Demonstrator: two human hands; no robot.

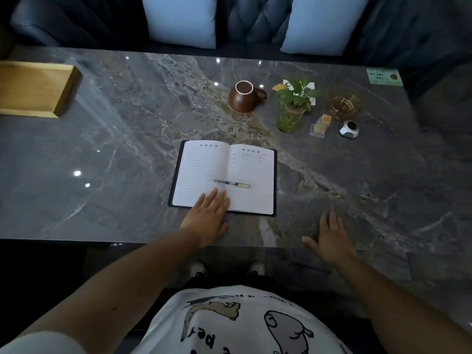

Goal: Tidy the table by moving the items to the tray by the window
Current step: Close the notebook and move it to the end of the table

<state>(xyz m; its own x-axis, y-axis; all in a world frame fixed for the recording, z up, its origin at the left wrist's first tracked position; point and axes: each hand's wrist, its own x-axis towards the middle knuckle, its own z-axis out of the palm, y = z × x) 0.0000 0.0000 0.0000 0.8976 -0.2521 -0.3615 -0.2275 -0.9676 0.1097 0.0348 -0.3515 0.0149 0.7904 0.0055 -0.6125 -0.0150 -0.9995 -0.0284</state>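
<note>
left hand (207, 217) flat, fingers spread, on the open notebook (224, 176) (pen (232, 183) across it) at the counter's (102, 154) near edge; right hand (329, 236) flat and empty beside.

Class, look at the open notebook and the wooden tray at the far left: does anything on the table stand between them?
Nothing visible does. Bare marble table lies between the notebook and the tray. The pen lies on the notebook's pages.
</note>
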